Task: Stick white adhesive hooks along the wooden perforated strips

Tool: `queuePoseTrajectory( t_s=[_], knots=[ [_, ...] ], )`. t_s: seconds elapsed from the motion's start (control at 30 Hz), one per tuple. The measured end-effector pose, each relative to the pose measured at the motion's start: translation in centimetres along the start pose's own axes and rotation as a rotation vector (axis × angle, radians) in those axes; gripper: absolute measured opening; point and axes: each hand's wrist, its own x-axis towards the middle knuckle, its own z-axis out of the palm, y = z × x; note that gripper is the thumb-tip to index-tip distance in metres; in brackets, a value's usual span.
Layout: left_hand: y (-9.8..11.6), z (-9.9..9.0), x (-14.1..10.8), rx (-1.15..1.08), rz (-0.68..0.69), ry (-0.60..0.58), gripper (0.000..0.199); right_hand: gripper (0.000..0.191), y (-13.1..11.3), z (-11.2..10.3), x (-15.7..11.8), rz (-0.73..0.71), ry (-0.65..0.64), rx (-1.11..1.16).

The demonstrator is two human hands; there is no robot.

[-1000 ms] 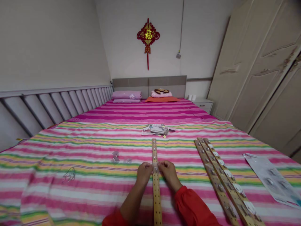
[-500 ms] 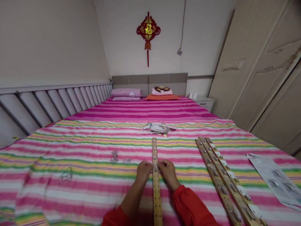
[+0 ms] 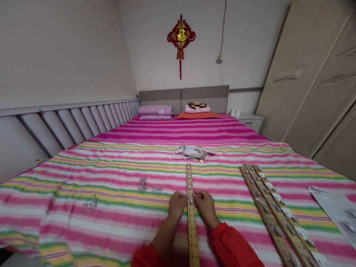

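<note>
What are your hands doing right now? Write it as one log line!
left hand: at wooden strip | right hand: at same strip | between them: metal stud

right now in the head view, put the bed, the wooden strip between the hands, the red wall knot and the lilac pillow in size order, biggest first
1. The striped bed
2. The wooden strip, though nearness to the camera may flatter it
3. The red knot and the lilac pillow look alike, so I won't rank them

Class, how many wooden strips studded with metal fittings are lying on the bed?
4: one strip between the left hand and right hand, and three strips side by side to the right. Those three lie close together, so another may be hidden.
</note>
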Motion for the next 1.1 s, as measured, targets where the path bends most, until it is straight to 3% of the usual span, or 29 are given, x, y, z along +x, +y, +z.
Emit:
queuePoseTrajectory(
  t_s=[0.17,0.33,0.4,0.5,0.67,0.73,0.83,1.0,1.1],
  knots=[
    [0.0,-1.8,-1.3,-0.069,0.096,0.044,0.014,0.038,-1.4,-0.5,-1.8,-0.062,0.008,0.014],
    [-0.6,-7.6,-1.0,-0.071,0.288,0.352,0.03,0.035,-1.5,-1.5,-3.7,-0.181,0.034,-0.08],
    [-0.8,-9.7,0.0,-0.002,0.258,0.423,0.032,0.034,-1.3,-1.6,-3.9,-0.195,0.041,-0.107],
    [-1.0,-11.6,1.8,0.163,0.14,0.417,0.037,0.034,-1.0,-1.6,-3.8,-0.218,0.05,-0.14],
    [-0.8,-12.1,3.3,0.287,0.082,0.384,0.016,0.036,-0.6,-1.5,-3.6,-0.243,0.076,-0.155],
    [-0.7,-12.0,3.1,0.268,0.093,0.378,0.007,0.035,-0.5,-1.6,-3.5,-0.248,0.076,-0.153],
    [-0.4,-11.5,1.9,0.228,0.128,0.363,0.01,0.033,-0.5,-1.6,-3.5,-0.258,0.071,-0.153],
    [0.2,-10.7,-2.1,0.025,0.375,0.345,0.026,0.031,-1.1,-1.6,-3.5,-0.273,0.077,-0.18],
    [0.8,-10.6,-5.2,0.113,0.568,0.344,0.024,0.031,-1.8,-1.7,-3.7,-0.291,0.091,-0.197]
  ],
)
